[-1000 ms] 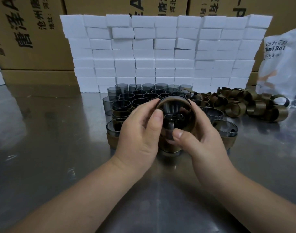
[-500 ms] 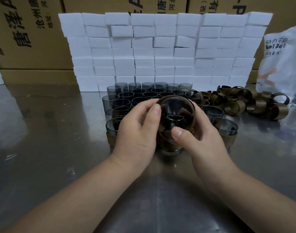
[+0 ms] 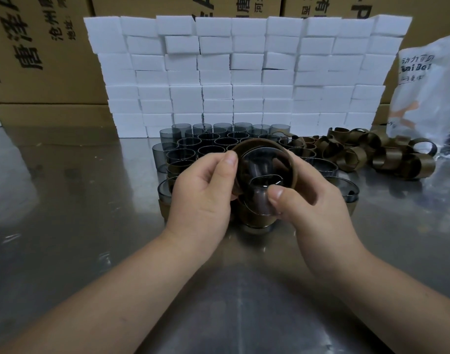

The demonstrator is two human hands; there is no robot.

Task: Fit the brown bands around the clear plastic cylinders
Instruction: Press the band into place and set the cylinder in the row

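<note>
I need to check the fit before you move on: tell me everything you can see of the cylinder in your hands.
The cylinder is clear, slightly smoky plastic, thin-walled, its open end facing the camera. It is held tipped toward the viewer, above the table. A brown band wraps its far part; the near part is bare. The left hand pinches the band's edge with its thumb; the right hand pinches the near rim.

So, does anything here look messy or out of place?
Only mildly. The loose brown bands lie in a tangled heap on the shiny metal table, unlike the neat rows of smoky clear plastic cylinders. A few white foam blocks sit slightly crooked in their wall.
</note>
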